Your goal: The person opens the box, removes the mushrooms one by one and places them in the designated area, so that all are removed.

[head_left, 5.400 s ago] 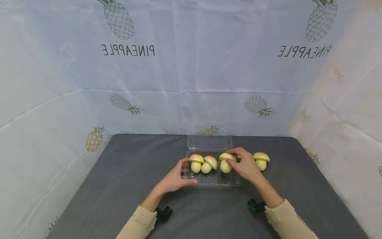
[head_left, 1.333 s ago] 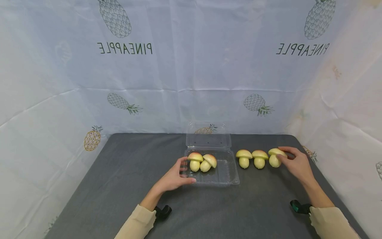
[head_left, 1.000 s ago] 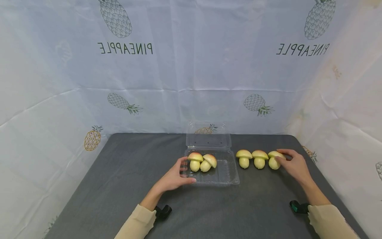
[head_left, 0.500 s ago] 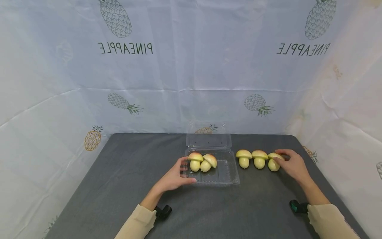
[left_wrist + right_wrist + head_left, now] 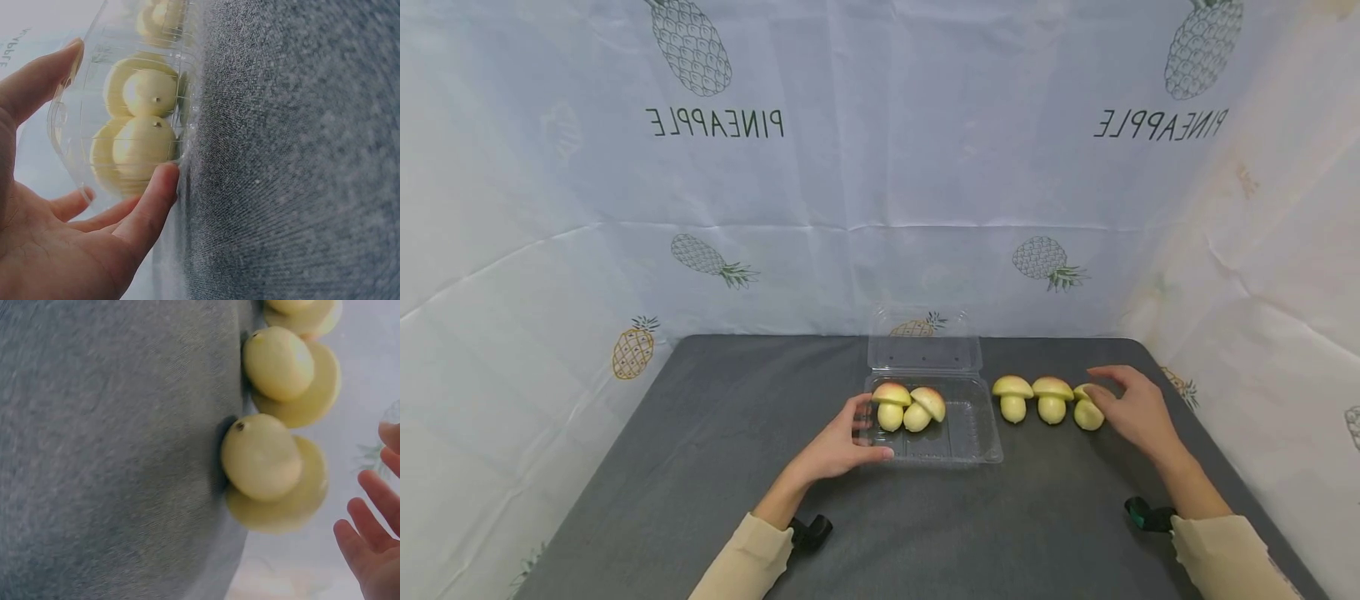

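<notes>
My left hand (image 5: 842,446) grips the left side of a clear plastic clamshell box (image 5: 973,450), its thumb at the front corner and fingers along the side wall. Inside lie two yellow mushroom-shaped pieces with reddish caps, an upright mushroom (image 5: 891,408) and a tilted mushroom (image 5: 923,410). Three more stand in a row on the table to the right: a near mushroom (image 5: 1013,398), a middle mushroom (image 5: 1052,400) and an end mushroom (image 5: 1088,414). My right hand (image 5: 1138,412) hovers beside the end one, fingers spread; the right wrist view shows a gap between this hand and the mushroom (image 5: 262,459).
The box's lid (image 5: 923,354) stands raised at the back, against a white pineapple-print cloth (image 5: 880,167). Dark grey fabric covers the table (image 5: 737,400). Cloth walls rise on both sides.
Earlier my right hand held a mushroom over the box's right side. It carried that mushroom right, set it at the row's end and let go. The left hand stays on the box.
</notes>
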A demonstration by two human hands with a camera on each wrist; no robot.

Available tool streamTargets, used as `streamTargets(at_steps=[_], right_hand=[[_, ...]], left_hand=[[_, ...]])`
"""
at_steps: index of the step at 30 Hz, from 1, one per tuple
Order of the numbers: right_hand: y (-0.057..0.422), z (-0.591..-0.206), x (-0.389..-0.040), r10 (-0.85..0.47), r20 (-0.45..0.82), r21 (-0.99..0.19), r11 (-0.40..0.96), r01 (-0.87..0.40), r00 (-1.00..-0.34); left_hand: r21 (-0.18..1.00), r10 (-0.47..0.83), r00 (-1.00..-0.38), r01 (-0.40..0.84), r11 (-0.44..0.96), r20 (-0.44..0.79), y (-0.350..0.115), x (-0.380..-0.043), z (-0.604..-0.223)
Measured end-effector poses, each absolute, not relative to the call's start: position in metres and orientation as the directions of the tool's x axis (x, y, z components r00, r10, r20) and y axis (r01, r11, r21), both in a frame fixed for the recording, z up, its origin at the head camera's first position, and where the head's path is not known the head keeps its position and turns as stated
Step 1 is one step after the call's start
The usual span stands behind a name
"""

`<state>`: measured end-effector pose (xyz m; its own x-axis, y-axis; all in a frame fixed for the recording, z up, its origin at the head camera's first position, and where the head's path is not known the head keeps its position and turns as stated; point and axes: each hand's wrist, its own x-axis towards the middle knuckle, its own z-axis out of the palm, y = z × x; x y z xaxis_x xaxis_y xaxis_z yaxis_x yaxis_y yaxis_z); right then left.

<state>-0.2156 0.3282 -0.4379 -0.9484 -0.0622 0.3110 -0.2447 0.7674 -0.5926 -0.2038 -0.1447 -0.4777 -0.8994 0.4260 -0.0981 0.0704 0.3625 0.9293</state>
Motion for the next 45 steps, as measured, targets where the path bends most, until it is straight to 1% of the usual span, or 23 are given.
streamTargets(at_steps=[6,16,25,34,41,45], right_hand=[[0.316,-0.431,-0.213,-0.084,0.374,-0.569,0.766,-0.300,-0.924],[0.291,-0.423,-0.207,-0.054,0.407,-0.616,0.721,-0.318,-0.912],[0.270,-0.424,-0.206,-0.078,0.454,-0.618,0.690,-0.376,-0.888],[0.255,-0.428,-0.204,-0.092,0.441,-0.651,0.653,-0.388,-0.893],[0.240,-0.429,-0.205,-0.114,0.464,-0.663,0.614,-0.429,-0.879],[0.230,-0.432,-0.205,-0.131,0.453,-0.668,0.605,-0.433,-0.882]], left_hand=[[0.931,0.427,-0.899,0.068,0.358,-0.099,-0.145,-0.204,-0.478],[0.928,0.416,-0.903,0.061,0.368,-0.106,-0.145,-0.204,-0.479],[0.929,0.424,-0.899,0.059,0.366,-0.110,-0.145,-0.204,-0.479],[0.933,0.423,-0.900,0.057,0.355,-0.106,-0.142,-0.203,-0.479],[0.930,0.421,-0.900,0.056,0.363,-0.110,-0.143,-0.203,-0.478],[0.931,0.425,-0.899,0.058,0.360,-0.108,-0.144,-0.203,-0.478]])
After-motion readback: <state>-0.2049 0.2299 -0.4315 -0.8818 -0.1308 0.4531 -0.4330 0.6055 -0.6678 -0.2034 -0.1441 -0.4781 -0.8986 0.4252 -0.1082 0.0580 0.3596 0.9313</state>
